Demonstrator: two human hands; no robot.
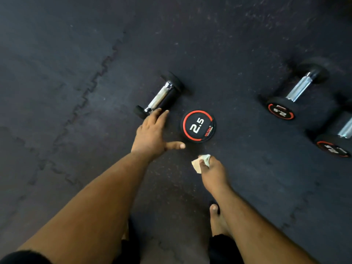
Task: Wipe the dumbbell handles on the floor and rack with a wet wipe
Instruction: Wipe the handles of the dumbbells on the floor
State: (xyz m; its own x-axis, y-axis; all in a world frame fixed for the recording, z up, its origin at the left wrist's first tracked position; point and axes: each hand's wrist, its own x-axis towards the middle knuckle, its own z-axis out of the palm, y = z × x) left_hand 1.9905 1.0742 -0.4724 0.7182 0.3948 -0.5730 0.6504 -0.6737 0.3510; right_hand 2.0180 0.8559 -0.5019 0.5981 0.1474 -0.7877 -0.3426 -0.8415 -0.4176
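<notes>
Reach phase: left hand (152, 130) spread open, fingertips at lying dumbbell (160, 97), contact unclear. Right hand (213, 171) pinches wet wipe (200, 162). Next: steady dumbbell, wipe its 1 handle.

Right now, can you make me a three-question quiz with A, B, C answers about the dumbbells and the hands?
1. Where is the upright dumbbell?
A. Right of the left hand
B. On a rack
C. Under the foot

2. What colour is the ring around its "2.5"?
A. Blue
B. Red
C. Green

3. What is the right hand doing?
A. Resting flat on the floor
B. Lifting a dumbbell
C. Pinching the wet wipe

Answers: 1 A, it stands on the floor beside that hand's thumb. 2 B, a red ring circles the number. 3 C, fingers curl around the pale wipe.
</notes>
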